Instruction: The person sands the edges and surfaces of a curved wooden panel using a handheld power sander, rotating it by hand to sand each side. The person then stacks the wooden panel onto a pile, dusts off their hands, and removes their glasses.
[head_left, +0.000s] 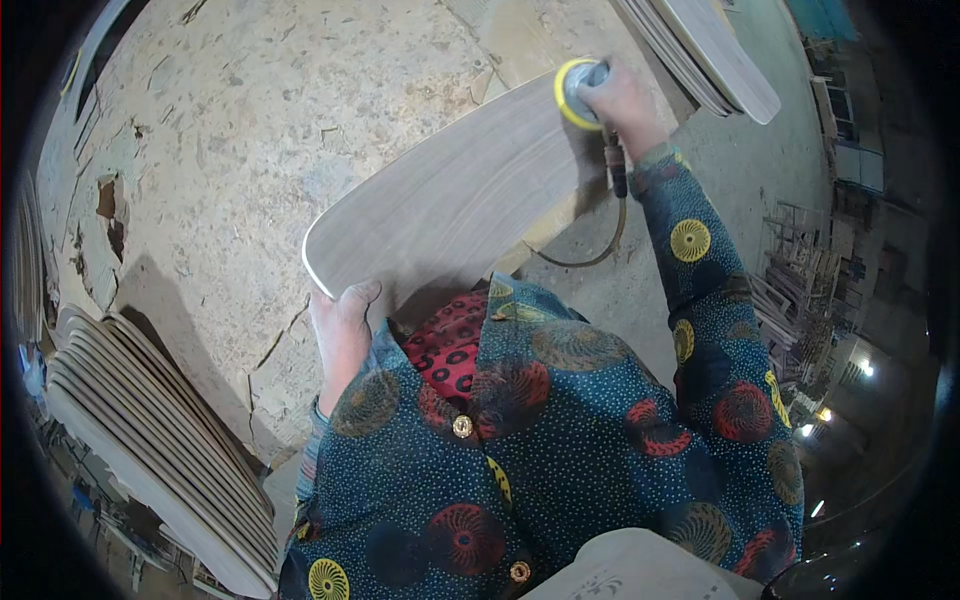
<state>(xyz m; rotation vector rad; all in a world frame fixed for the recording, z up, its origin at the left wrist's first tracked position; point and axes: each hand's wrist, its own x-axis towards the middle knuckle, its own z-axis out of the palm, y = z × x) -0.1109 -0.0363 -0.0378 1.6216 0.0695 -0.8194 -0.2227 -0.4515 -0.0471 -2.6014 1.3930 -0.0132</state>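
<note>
A long wooden panel (442, 199) with rounded corners and visible grain lies slantwise across the worktable in front of me. My left hand (345, 315) grips its near left corner, the thumb on top and the fingers hidden beneath. At the panel's far right end, my right hand (626, 101) is closed over a round pneumatic sander (576, 94) with a yellow rim. The sander's pad appears to rest on the panel's face. From its handle an air hose (619, 225) hangs down and curves back under the near edge of the panel.
The worktable (240, 142) has a worn, cracked surface with a hole at left. A stack of similar panels (165, 442) stands at lower left, another stack (697, 56) at upper right. Wooden pieces (799, 300) are piled on the floor at right.
</note>
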